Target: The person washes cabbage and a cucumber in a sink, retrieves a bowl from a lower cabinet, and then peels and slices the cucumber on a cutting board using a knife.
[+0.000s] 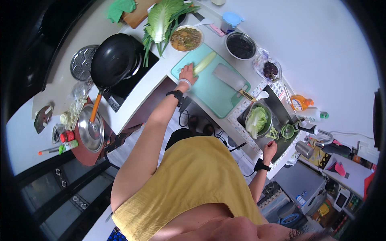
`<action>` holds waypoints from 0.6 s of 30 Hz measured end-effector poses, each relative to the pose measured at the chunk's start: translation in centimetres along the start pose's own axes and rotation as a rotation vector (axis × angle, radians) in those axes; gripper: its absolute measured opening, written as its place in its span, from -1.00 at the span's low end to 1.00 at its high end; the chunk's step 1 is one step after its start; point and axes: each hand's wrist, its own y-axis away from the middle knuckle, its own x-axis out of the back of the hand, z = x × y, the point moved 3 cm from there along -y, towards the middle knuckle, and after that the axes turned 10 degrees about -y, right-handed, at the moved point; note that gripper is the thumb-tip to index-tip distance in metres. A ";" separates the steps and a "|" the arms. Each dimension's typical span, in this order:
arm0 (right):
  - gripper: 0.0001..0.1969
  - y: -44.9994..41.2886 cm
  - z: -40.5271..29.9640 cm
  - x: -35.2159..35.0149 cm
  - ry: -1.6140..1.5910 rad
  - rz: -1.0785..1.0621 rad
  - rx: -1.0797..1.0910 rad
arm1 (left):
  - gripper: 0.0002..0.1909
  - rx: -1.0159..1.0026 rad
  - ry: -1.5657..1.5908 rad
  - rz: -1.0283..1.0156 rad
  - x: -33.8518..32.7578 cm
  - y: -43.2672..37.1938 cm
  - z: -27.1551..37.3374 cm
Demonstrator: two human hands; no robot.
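A long, pale green peeled vegetable (205, 63), possibly a gourd or cucumber, lies on the light green cutting board (211, 95). My left hand (187, 73) grips its near end, palm down, at the board's left side. To the right on the same board rests a cleaver (229, 76), its wooden handle pointing towards the sink. Over the near side of the sink (283, 150) is my right hand (270, 150), fingers curled, just short of some green peelings (273, 133). Whether anything is inside those fingers cannot be seen. A metal bowl (269, 128) of cabbage leaves (256, 120) sits in the sink.
Behind the board stand a bowl of cooked food (186, 38), a bowl of dark contents (241, 45) and grapes (270, 70). A black wok (113, 60) sits on the left hob, near a Chinese cabbage (159, 22). The faucet (322, 135) and bottles (300, 103) border the sink.
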 end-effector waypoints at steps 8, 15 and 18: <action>-0.58 -3.1 -1.9 -4.4 -0.053 -0.119 0.437 | -0.64 0.058 0.173 0.334 3.1 8.2 -6.0; -0.93 -5.6 -4.2 -5.1 -0.257 -0.363 0.145 | -0.86 0.504 0.204 0.361 0.8 21.8 -16.8; -0.90 -6.0 -5.0 -5.8 -0.325 -0.353 0.159 | -0.85 0.733 0.233 0.322 0.0 27.3 -20.4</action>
